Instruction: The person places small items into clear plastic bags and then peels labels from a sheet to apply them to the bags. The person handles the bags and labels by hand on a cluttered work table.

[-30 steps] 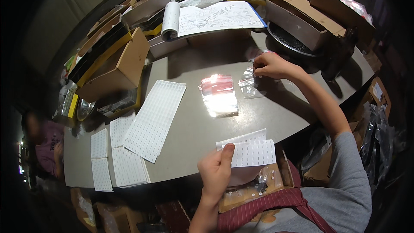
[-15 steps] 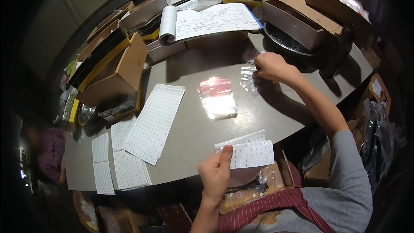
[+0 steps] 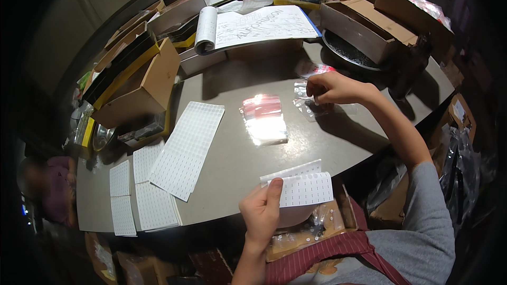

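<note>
My left hand (image 3: 260, 212), thumb on top, grips a bent sheet of small printed labels (image 3: 306, 190) over the table's near edge. At the right, my right hand (image 3: 335, 88) is closed with its fingers curled down over clear plastic bags (image 3: 303, 104); what the fingertips hold, if anything, is hidden. Red-and-clear plastic bags (image 3: 264, 119) lie stacked mid-table, shining in the light. To their left a long label sheet (image 3: 190, 142) overlaps more label sheets (image 3: 158, 203), with a smaller pair of sheets (image 3: 122, 198) alongside.
A pad of marked paper (image 3: 264, 27) leans at the back. Cardboard boxes (image 3: 140, 87) crowd the left side. Behind my right hand sits a round bowl of dark pieces (image 3: 348, 53). An open box with small parts (image 3: 311, 229) is below the near edge. Another person (image 3: 55, 187) is at far left.
My right hand has shifted slightly nearer, uncovering a red-and-clear packet behind it. The left hand keeps its grip on the label sheet.
</note>
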`<state>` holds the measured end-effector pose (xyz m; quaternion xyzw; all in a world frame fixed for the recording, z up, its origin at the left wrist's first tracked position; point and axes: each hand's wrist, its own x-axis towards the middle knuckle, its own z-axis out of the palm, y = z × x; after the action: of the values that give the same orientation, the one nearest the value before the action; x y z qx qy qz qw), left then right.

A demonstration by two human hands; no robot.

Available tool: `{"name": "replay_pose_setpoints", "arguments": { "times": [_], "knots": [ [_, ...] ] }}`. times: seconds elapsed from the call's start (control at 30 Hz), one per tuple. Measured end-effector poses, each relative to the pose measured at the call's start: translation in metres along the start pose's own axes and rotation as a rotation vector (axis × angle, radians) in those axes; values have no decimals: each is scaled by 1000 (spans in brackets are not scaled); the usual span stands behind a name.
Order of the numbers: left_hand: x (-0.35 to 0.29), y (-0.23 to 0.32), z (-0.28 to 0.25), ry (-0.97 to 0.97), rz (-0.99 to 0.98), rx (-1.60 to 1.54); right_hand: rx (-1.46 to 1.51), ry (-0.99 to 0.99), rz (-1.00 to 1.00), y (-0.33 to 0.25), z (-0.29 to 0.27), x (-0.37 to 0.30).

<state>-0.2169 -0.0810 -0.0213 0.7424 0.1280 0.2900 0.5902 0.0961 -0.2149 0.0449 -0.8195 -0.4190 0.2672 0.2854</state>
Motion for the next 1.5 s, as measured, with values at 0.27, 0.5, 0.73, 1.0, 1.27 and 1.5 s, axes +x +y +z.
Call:
{"name": "replay_pose_setpoints", "arguments": {
  "times": [0.27,0.5,0.73,1.0,1.27,1.5],
  "knots": [
    [-1,6,0,-26,-46,-17,-454,73,-179,-3,17,-1],
    [-3,0,-2,-5,-9,-34,-908,311,-119,-7,43,-5],
    [-20,2,-13,126,-149,-352,-739,163,-408,27,19,-18],
    [-47,11,-67,393,-173,-446,-544,53,-531,-22,80,-109],
    [-46,19,-69,384,-173,-478,-223,-26,-726,-31,93,-141],
    [-41,14,-52,251,-182,-393,-431,433,-38,50,17,-87]
  ]
}}
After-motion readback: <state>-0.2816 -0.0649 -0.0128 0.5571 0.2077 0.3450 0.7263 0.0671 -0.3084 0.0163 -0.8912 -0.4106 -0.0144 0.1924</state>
